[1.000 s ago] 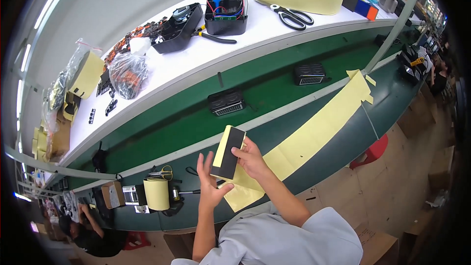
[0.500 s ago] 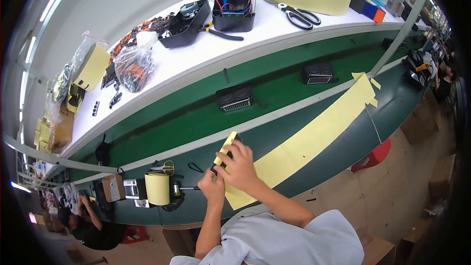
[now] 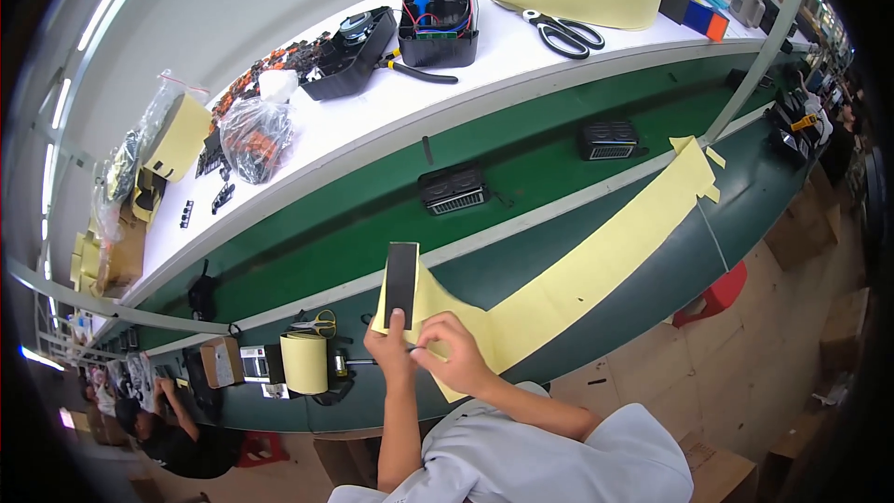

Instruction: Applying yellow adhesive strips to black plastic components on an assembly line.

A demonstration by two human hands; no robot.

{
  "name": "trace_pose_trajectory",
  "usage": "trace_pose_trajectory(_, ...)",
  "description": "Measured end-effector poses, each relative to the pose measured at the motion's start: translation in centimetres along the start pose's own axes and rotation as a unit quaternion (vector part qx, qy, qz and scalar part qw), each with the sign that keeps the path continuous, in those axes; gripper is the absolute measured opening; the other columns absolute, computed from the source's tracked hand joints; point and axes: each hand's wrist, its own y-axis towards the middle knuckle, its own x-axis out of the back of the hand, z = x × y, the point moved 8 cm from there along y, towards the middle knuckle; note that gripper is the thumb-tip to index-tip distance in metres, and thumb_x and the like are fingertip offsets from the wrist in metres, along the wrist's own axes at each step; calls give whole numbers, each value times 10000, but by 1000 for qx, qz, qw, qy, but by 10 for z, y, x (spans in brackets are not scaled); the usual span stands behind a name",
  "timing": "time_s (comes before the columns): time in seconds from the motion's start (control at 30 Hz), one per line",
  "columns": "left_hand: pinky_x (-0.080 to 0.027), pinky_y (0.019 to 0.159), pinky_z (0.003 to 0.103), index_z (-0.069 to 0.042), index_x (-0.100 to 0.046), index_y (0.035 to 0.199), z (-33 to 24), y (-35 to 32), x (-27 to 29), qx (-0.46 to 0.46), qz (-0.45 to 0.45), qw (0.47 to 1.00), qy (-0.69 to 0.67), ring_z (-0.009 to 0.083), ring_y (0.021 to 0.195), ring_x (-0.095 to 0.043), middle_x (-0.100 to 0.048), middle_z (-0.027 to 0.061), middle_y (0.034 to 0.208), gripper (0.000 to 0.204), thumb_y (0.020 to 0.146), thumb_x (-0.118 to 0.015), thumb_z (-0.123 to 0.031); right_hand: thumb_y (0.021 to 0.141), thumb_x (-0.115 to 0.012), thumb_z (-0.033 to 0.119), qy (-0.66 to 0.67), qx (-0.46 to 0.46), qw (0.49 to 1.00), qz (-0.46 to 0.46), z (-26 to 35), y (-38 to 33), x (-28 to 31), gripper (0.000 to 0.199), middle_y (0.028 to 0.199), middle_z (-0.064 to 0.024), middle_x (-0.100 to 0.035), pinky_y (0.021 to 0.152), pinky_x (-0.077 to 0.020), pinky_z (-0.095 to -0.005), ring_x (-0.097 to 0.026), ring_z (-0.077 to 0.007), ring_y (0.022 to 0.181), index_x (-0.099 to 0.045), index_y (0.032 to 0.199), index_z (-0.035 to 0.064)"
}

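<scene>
At lower centre, my left hand (image 3: 389, 346) gripped the black strip (image 3: 401, 284) upright; my right hand (image 3: 451, 360) pinched the yellow sheet (image 3: 596, 265).

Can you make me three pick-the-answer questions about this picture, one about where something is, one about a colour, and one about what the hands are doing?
1. Where are the scissors with black handles?
A. on the white shelf
B. on the floor
C. in the person's lap

2. What colour is the long paper strip?
A. blue
B. pale yellow
C. red

3. What is the left hand doing with the flat black piece?
A. holding it upright
B. leaving it flat on the green belt
C. dropping it in a box

Answers: 1 A, the scissors lie on the white shelf beside a big yellow sheet. 2 B, the strip running across the green belt is pale yellow. 3 A, the left hand's thumb presses the piece, which stands on end, while the right hand pinches at the strip's near end.
</scene>
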Motion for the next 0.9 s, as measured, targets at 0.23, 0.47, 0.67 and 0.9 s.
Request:
trace_pose_trajectory(0.23,-522,872,324,67,-609,1150,6,-12,0,54,161,960,-223,200,976,-660,-677,115,1106,321,883,-691,-90,860,-652,46,147,-112,966,-180,-40,26,88,599,1189,-95,-551,803,-461,-273,-576,-152,964,-353,1377,75)
trace_pose_trajectory(0.47,-520,791,283,61,-641,1085,7,-24,-5,35,194,971,-132,150,875,-656,-692,86,1015,286,844,-729,-66,894,-655,47,292,-169,936,-104,-36,55,90,615,780,20,-574,691,-394,-212,-523,-45,762,-316,1405,92)
trace_pose_trajectory(0.67,-508,768,265,52,-650,1064,-6,-31,-9,9,186,975,-121,121,849,-641,-691,67,988,267,840,-735,-64,880,-661,4,289,-113,943,-117,-53,57,78,648,777,13,-532,673,-400,-189,-522,-52,745,-301,1412,86)
trace_pose_trajectory(0.9,-507,812,280,56,-635,1103,-7,-33,-17,47,153,975,-151,140,897,-647,-687,88,1052,274,858,-708,-41,853,-661,-26,273,-84,947,-149,-31,55,70,757,906,-74,-605,746,-498,-248,-601,-127,802,-206,1447,92)
